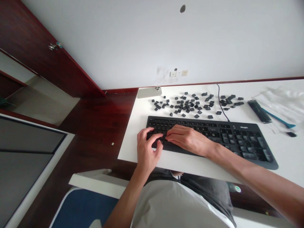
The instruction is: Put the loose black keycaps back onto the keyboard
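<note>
A black keyboard [249, 128] lies along the front of the white table [135, 136]. Many of its key positions on the left and in the middle have no caps, while keycaps sit on the number pad at the right. My left hand [148, 151] rests over the keyboard's left end, fingers apart and curved, fingertips touching it. Just beside it, my right hand [186, 137] reaches in with its fingers pressed together and pointing down at the keys. Whatever is between those fingertips, if anything, is hidden. Behind the keyboard lie several scattered black keycaps [187, 106].
A phone [149, 92] lies at the back left edge. To the right are a black brush-like bundle [259, 111], a blue tool [279, 118], a clear plastic bag [285, 101] and a small dark piece [291, 134]. The keyboard cable [220, 103] runs toward the wall.
</note>
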The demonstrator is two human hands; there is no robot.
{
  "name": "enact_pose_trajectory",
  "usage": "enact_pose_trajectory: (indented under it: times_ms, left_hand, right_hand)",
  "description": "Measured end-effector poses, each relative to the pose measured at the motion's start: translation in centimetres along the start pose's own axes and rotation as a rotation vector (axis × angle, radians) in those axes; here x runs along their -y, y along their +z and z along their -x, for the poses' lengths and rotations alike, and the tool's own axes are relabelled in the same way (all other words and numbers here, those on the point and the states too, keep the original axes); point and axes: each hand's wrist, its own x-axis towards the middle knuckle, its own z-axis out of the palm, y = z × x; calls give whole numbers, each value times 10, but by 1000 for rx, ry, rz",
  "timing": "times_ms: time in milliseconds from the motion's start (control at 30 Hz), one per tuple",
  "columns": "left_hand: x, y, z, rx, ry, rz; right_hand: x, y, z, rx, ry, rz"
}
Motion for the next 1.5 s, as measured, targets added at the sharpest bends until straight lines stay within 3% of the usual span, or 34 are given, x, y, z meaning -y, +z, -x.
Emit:
enact_pose_trajectory:
  times_ms: [300,600,1500]
  left_hand:
    - [0,1,1,6,50,-15]
    - [-1,0,0,-1,37,-7]
    - [-1,0,0,31,37,-16]
  right_hand:
    - [1,-1,1,38,-63,73]
    - [4,7,1,-105,-52,25]
    - [5,2,3,17,-48,75]
